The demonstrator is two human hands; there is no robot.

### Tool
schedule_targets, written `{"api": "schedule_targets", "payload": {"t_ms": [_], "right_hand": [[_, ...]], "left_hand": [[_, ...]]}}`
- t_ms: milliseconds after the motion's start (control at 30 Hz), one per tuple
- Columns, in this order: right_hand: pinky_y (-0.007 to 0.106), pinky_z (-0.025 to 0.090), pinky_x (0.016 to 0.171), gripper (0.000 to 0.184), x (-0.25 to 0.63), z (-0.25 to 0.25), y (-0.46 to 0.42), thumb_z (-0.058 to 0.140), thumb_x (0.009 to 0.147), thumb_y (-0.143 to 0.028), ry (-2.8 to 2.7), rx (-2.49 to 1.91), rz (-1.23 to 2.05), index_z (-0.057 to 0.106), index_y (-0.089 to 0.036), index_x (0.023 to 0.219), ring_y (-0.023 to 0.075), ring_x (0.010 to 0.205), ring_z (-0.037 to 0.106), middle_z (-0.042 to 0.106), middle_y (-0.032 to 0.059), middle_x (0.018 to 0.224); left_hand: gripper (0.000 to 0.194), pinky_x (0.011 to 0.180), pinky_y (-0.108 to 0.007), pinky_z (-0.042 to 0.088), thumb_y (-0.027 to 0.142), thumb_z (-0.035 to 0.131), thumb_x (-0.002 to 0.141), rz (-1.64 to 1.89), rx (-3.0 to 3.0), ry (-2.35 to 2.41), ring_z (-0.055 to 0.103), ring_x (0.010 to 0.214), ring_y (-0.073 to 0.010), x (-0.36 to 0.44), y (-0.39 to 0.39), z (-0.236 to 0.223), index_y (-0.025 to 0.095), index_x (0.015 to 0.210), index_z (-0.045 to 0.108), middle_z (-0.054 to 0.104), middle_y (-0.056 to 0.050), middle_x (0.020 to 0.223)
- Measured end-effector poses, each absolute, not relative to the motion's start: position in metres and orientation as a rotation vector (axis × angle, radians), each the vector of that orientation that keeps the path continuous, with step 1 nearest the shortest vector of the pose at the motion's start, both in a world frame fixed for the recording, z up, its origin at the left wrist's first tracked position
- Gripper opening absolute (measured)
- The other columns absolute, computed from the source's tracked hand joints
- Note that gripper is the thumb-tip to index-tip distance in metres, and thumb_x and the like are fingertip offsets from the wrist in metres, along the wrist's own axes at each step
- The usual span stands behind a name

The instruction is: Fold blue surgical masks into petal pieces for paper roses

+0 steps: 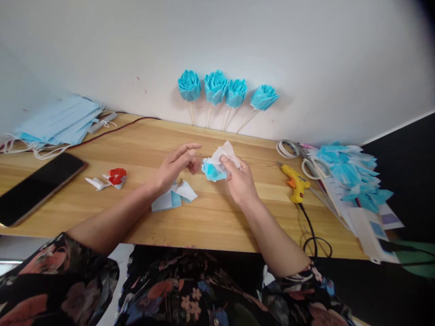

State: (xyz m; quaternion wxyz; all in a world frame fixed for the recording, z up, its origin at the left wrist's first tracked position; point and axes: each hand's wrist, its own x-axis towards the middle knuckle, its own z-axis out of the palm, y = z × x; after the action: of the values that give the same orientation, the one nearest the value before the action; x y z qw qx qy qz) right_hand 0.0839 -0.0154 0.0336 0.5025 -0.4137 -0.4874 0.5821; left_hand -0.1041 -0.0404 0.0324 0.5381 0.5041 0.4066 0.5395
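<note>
My right hand (240, 179) grips a partly formed blue flower (213, 171) with a white outer piece, the thumb pressing on the white fabric. To its left, my left hand (179, 164) is apart from the flower. Its index finger is stretched out, the other fingers are loosely bent, and nothing shows in them. Beneath the left hand, blue and white fabric pieces (173, 198) lie on the wooden table (217, 226).
Several blue fabric flowers (215, 87) on sticks lean against the wall. Left are face masks (64, 118), a phone (41, 188) and a red-and-white scrap (117, 177). Right are a yellow glue gun (296, 182), tape (287, 148), scissors (315, 168), blue pieces (350, 170) and a power strip (370, 231).
</note>
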Motion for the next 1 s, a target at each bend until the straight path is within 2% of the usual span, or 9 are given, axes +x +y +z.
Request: {"api": "schedule_targets", "payload": {"t_ms": [133,233,300,400,533,667,800,900,1000], "right_hand": [[0.03,0.053,0.073,0.031,0.083,0.033,-0.015,0.08,0.073,-0.05,-1.093,-0.971,1.473,0.074,-0.023,0.088,0.0156,0.078,0.065,0.073,0.0011,0.087],[0.031,0.052,0.074,0.03,0.081,0.029,-0.016,0.08,0.074,-0.05,-1.117,-0.979,1.462,0.074,-0.023,0.087,0.0158,0.077,0.064,0.073,0.0007,0.086],[0.032,0.051,0.075,0.03,0.08,0.028,-0.017,0.078,0.075,-0.05,-1.143,-1.007,1.449,0.074,-0.023,0.087,0.0162,0.078,0.064,0.073,0.0006,0.086],[0.033,0.052,0.076,0.031,0.079,0.029,-0.018,0.077,0.075,-0.051,-1.155,-1.027,1.449,0.073,-0.023,0.088,0.0169,0.08,0.064,0.073,0.0009,0.086],[0.033,0.053,0.074,0.032,0.077,0.034,-0.02,0.078,0.073,-0.049,-1.097,-0.987,1.535,0.072,-0.022,0.089,0.0176,0.08,0.065,0.074,0.0028,0.089],[0.03,0.052,0.066,0.032,0.076,0.037,-0.021,0.078,0.073,-0.045,-0.992,-0.918,1.666,0.072,-0.021,0.093,0.0163,0.078,0.064,0.074,0.0038,0.092],[0.028,0.052,0.063,0.031,0.075,0.037,-0.021,0.079,0.071,-0.043,-0.974,-0.947,1.714,0.071,-0.022,0.093,0.0157,0.077,0.063,0.074,0.0031,0.093],[0.03,0.054,0.062,0.03,0.076,0.035,-0.021,0.077,0.073,-0.047,-1.045,-0.967,1.719,0.07,-0.023,0.091,0.0175,0.081,0.064,0.074,0.0037,0.095],[0.032,0.055,0.063,0.035,0.078,0.035,-0.021,0.07,0.08,-0.056,-1.131,-0.914,1.691,0.071,-0.025,0.094,0.0194,0.086,0.064,0.073,0.0041,0.096]], "left_hand": [[0.034,0.072,-0.029,0.051,0.047,0.062,0.092,1.109,1.337,0.974,0.061,0.074,-0.0155,-0.104,-0.043,0.041,0.016,0.103,0.068,0.066,-0.004,0.079],[0.045,0.073,-0.029,0.051,0.058,0.055,0.093,1.021,1.435,1.0,0.063,0.076,-0.0171,-0.104,-0.045,0.047,0.017,0.082,0.069,0.068,-0.006,0.079],[0.052,0.073,-0.029,0.052,0.064,0.052,0.093,0.992,1.477,1.021,0.063,0.076,-0.0177,-0.104,-0.046,0.047,0.017,0.075,0.067,0.068,-0.007,0.077],[0.051,0.074,-0.029,0.052,0.065,0.054,0.092,1.001,1.477,1.013,0.064,0.078,-0.0182,-0.106,-0.045,0.043,0.018,0.081,0.069,0.069,-0.007,0.08],[0.049,0.078,-0.03,0.052,0.063,0.058,0.091,1.064,1.351,0.895,0.068,0.083,-0.0182,-0.109,-0.044,0.036,0.02,0.112,0.069,0.07,-0.007,0.093],[0.061,0.082,-0.031,0.053,0.056,0.076,0.081,1.004,1.314,0.759,0.068,0.088,-0.0189,-0.109,-0.042,0.035,0.021,0.128,0.06,0.071,-0.008,0.096],[0.05,0.077,-0.027,0.052,0.041,0.087,0.072,1.027,1.308,0.794,0.066,0.084,-0.0155,-0.104,-0.04,0.035,0.02,0.11,0.063,0.07,-0.004,0.09],[0.038,0.069,-0.025,0.05,0.044,0.084,0.074,1.103,1.314,0.909,0.061,0.072,-0.0125,-0.101,-0.039,0.036,0.018,0.091,0.064,0.068,-0.002,0.081],[0.034,0.063,-0.024,0.046,0.046,0.082,0.075,1.122,1.33,1.004,0.057,0.065,-0.0118,-0.102,-0.04,0.039,0.017,0.082,0.064,0.064,-0.001,0.071]]}}
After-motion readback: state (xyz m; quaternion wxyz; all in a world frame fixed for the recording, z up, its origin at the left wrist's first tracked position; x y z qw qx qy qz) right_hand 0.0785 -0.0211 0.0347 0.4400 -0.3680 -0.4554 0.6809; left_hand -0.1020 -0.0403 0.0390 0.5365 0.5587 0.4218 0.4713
